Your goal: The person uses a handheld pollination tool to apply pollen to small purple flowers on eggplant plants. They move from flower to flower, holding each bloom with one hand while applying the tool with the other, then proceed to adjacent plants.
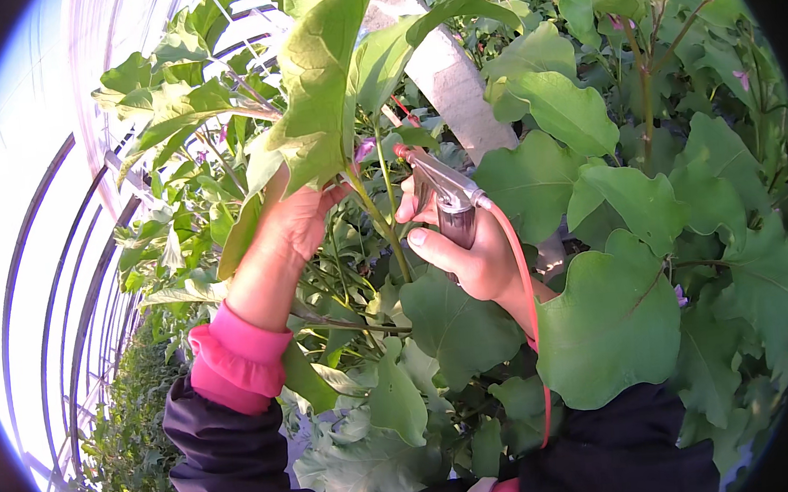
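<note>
My right hand (480,253) is wrapped around the handle of a small spray gun (444,177) with a reddish nozzle tip. A thin red hose (522,271) runs from the back of the gun down past my wrist. The nozzle points up and left, towards a purple eggplant flower (364,149). On the other side of the flower, my left hand (299,218) reaches in beside a green eggplant stem (382,226). A large eggplant leaf (314,80) hangs over my left fingers, so their grip is hidden.
Dense eggplant foliage (608,320) surrounds both arms, with broad leaves close to my right forearm. A pale slanted post (458,90) stands behind the spray gun. To the left, curved greenhouse hoops (45,298) carry translucent film. A lower row of plants (127,402) runs alongside.
</note>
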The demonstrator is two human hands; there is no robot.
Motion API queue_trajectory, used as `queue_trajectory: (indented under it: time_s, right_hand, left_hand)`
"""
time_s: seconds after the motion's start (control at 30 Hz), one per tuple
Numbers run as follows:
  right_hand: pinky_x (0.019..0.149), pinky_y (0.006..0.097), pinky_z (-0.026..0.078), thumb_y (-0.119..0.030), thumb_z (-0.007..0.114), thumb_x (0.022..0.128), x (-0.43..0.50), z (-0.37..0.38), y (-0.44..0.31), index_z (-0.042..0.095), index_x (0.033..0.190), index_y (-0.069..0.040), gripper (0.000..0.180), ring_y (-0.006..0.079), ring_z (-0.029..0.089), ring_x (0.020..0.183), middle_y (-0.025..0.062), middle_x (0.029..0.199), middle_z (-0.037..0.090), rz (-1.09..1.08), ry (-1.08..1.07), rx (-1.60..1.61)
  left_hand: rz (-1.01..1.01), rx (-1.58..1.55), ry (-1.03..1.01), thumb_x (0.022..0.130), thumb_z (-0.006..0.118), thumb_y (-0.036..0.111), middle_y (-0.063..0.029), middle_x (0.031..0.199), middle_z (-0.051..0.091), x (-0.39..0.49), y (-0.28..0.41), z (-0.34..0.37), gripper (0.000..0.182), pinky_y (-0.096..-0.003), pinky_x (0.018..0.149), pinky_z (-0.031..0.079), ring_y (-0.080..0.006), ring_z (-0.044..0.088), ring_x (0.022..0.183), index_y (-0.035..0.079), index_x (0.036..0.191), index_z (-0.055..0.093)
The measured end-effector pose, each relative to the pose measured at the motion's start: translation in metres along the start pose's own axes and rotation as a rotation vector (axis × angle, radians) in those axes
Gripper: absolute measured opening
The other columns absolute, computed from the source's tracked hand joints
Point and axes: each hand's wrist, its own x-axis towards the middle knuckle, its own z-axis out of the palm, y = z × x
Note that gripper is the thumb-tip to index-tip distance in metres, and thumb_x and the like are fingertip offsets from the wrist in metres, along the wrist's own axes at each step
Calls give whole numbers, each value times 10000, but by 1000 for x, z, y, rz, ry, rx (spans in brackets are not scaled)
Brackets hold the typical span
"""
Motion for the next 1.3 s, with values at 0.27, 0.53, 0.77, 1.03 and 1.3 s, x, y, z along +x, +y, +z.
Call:
queue_trajectory:
  time_s: [0.27,0.53,0.77,1.03,1.3]
  right_hand:
    - [535,217,318,-42,706,888,1,7,-12,564,1160,-21,307,-1,369,597,-56,792,505,-70,-39,-33]
    - [654,256,406,19,649,889,-3,18,-8,533,1277,19,405,44,482,711,7,970,545,-108,3,-6]
    - [1111,573,428,-37,560,868,-30,12,-28,439,1384,59,539,330,558,1185,196,1262,517,-354,32,-245]
    - [1115,548,431,-159,615,882,-34,83,-72,423,1370,58,567,327,565,1189,196,1223,549,-374,-85,-528]
    - [1102,415,457,-127,651,880,65,162,-114,476,1393,40,567,223,626,1139,126,1210,612,-146,-192,-731]
  left_hand:
    - [-4,-40,71,913,812,218,2,1059,691,8,-3,-6,278,-385,864,545,-173,663,985,164,1137,657]
    - [23,49,-51,956,766,242,4,1107,698,-14,15,2,224,-374,886,524,-166,645,1067,160,1144,677]
    - [-1,156,-44,956,749,274,-159,1581,347,-106,48,17,875,-434,1185,329,-281,338,1457,52,1618,223]
    - [1555,1770,566,835,813,203,-70,1498,509,-48,129,-72,612,-574,1141,352,-279,483,1364,230,1403,587]
    - [1141,1446,183,911,689,213,-52,849,738,-53,67,-143,124,-402,889,505,-255,718,792,160,982,776]
